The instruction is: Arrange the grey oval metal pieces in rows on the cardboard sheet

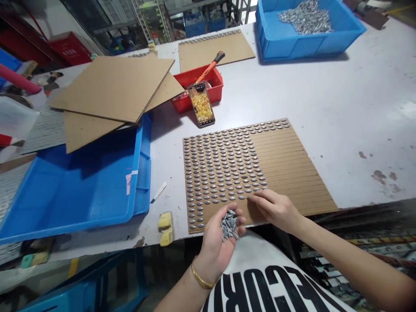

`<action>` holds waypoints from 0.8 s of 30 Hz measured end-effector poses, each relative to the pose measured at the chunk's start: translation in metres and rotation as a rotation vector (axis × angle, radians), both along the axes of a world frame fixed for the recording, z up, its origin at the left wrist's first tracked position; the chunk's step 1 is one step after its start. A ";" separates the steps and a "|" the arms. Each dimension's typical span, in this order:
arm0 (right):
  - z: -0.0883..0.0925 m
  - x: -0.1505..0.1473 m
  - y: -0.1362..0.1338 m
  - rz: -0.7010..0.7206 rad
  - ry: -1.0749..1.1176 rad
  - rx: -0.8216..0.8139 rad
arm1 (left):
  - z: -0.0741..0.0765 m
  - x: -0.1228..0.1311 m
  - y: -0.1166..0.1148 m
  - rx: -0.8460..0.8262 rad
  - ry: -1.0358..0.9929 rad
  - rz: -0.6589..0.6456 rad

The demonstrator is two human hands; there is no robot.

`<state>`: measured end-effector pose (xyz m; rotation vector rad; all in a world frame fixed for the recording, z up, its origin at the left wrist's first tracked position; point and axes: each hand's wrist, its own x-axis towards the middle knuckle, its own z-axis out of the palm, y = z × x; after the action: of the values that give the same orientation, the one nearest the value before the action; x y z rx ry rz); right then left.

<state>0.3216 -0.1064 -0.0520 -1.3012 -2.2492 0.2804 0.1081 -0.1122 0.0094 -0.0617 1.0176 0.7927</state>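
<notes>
A cardboard sheet with ruled lines lies in front of me, its left part covered with rows of small grey, leaf-shaped metal pieces. Two rows along its far edge run further right. My left hand is cupped palm up near the sheet's front edge, holding a heap of the same metal pieces. At the right end of a near row, my right hand has its thumb and fingertips pinched together against the cardboard. A metal piece seems to be at the fingertips, mostly hidden by them.
A large blue bin stands left, with cardboard sheets across its far end. A phone leans on a red tray holding an orange-handled tool. Another blue bin holds metal pieces. Yellow blocks sit at the front edge.
</notes>
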 end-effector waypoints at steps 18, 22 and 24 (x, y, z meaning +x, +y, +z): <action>0.014 0.000 0.004 0.068 0.007 -0.065 | -0.007 0.012 -0.009 0.105 0.052 -0.129; 0.037 -0.011 -0.006 0.054 0.368 -0.326 | -0.008 0.015 -0.009 0.120 0.064 -0.115; 0.045 -0.015 -0.012 0.079 0.438 -0.378 | -0.009 0.017 -0.009 0.143 0.071 -0.120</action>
<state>0.3063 -0.1183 -0.0070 -1.1845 -1.9267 0.9596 0.1253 -0.1207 0.0004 0.1494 1.0189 0.7604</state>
